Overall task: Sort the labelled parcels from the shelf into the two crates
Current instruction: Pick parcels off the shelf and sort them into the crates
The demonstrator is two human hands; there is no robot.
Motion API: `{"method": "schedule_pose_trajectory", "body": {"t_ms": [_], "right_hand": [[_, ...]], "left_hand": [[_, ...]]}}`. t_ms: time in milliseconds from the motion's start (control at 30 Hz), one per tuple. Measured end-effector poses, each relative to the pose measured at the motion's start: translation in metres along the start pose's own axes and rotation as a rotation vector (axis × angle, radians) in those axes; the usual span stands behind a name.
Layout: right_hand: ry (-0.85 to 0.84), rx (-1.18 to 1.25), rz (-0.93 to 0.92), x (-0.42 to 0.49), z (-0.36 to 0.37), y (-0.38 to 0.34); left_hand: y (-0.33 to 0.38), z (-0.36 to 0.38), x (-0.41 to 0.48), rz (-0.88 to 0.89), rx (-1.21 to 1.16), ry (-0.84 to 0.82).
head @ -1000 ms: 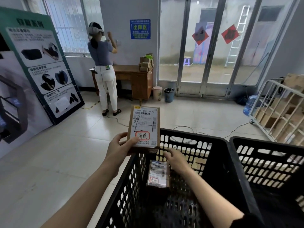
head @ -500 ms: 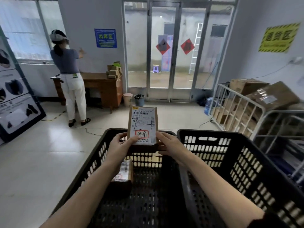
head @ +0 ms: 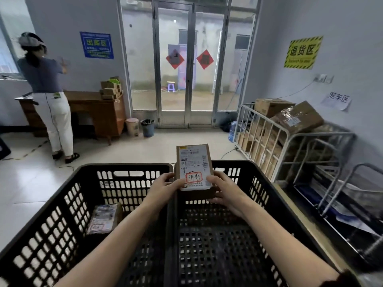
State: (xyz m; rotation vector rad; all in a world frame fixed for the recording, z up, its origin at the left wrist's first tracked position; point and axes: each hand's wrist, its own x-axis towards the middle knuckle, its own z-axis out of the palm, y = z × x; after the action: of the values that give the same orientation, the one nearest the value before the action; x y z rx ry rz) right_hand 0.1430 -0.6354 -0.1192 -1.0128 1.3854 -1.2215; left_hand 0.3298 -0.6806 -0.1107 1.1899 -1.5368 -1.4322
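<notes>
Soft daylight, fairly bright, from glass doors and left window. Pale glare on floor. Inside of crate dark, shadows faint. Fisheye bends edges. Person and cart smeared, parcel print soft.

Held parcel, centre: label's fine print too small to be read; lower corners covered by left hand and right hand, fingers partly hidden behind box. Second parcel, lower left: label blurred. Left crate, right crate: cut off by bottom edge. Person, upper left: blurred.
</notes>
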Motion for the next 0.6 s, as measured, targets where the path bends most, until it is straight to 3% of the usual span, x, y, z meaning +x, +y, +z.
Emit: {"method": "schedule_pose_trajectory", "body": {"t_ms": [200, 600], "right_hand": [[0.089, 0.101, 0.120, 0.024, -0.044, 0.045], [0.070, -0.075, 0.409, 0.093, -0.050, 0.147]], "left_hand": [[-0.010, -0.006, 0.008, -0.012, 0.117, 0.129], [-0.047, -0.038, 0.027, -0.111, 0.162, 0.254]]}}
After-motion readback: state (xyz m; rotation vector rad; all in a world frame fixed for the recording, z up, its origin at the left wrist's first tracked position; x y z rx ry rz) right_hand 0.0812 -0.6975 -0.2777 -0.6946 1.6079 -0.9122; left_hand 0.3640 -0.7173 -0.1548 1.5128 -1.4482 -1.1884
